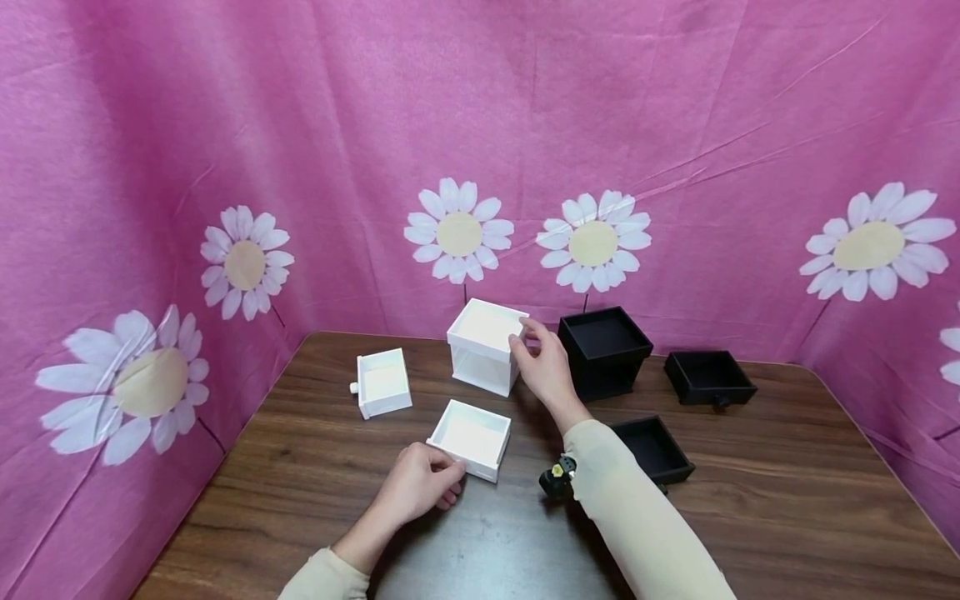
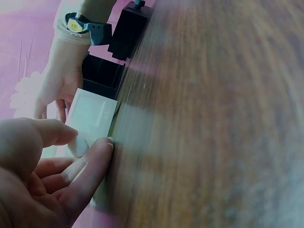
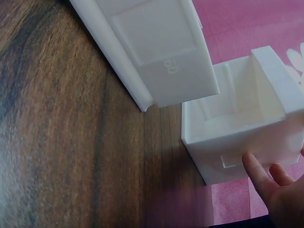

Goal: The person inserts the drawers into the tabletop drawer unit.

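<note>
My left hand (image 1: 422,481) pinches the round knob (image 2: 79,145) of a small white drawer (image 1: 471,432) between thumb and fingers. That drawer stands on the table with its open top up. Behind it is a white cabinet (image 1: 489,323) with an open, hollow front. My right hand (image 1: 546,370) rests on the cabinet's right side, and one extended fingertip touches that wall in the right wrist view. Drawer and cabinet stand apart, with a strip of table between them. A second white drawer (image 1: 384,382) lies to the left, its knob pointing left.
A black cabinet (image 1: 606,333) stands right of the white one, close to my right wrist. One black drawer (image 1: 708,377) lies farther right; another black drawer (image 1: 652,450) is partly behind my right sleeve. A pink flowered curtain (image 1: 360,125) hangs behind the wooden table (image 1: 780,492).
</note>
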Available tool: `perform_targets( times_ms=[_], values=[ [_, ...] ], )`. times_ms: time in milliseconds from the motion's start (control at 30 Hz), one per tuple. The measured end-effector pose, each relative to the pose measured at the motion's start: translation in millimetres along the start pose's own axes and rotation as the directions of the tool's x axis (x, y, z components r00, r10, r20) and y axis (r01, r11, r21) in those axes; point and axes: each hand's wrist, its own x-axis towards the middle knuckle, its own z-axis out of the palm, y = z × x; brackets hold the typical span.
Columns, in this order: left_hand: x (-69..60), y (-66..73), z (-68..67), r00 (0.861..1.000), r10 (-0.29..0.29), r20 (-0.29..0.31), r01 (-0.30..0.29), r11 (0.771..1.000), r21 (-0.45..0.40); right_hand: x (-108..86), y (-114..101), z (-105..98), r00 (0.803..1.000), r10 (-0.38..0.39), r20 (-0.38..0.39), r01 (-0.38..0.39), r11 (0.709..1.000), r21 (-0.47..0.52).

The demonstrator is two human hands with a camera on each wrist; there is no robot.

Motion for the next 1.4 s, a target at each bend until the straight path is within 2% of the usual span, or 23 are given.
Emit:
perform_targets(
  times_ms=[167, 400, 733, 933, 1100, 1400],
  values=[
    [0.3, -2.8, -1.7, 0.999, -0.032, 0.019, 0.034, 0.993, -0.116, -0.2, 0.3, -0.4, 1.0, -0.003, -0.002, 0.003, 1.0, 0.004],
    [0.4, -5.7, -2.4, 0.997, -0.068, 0.028, 0.072, 0.98, -0.185, 0.0, 1.1, -0.1, 1.0, -0.015, -0.007, 0.015, 1.0, -0.001],
    [3.3, -5.2, -4.0, 0.994, -0.104, -0.022, 0.095, 0.964, -0.25, -1.4, -3.8, -2.3, 1.0, -0.008, 0.001, 0.008, 1.0, 0.008],
    [12.1, -8.5, -5.8, 0.991, -0.111, -0.076, 0.082, 0.947, -0.311, -0.6, -1.4, -1.9, 1.0, -0.005, 0.008, 0.005, 1.0, 0.012],
    [19.5, -9.2, -6.2, 0.989, -0.106, -0.107, 0.068, 0.949, -0.309, 0.3, -0.9, -1.6, 1.0, -0.009, -0.008, 0.009, 1.0, -0.013],
    [28.1, -9.7, -2.9, 0.986, -0.109, -0.124, 0.069, 0.954, -0.291, -2.7, -3.7, -3.8, 1.0, 0.023, 0.021, -0.023, 1.0, -0.007]
  ],
)
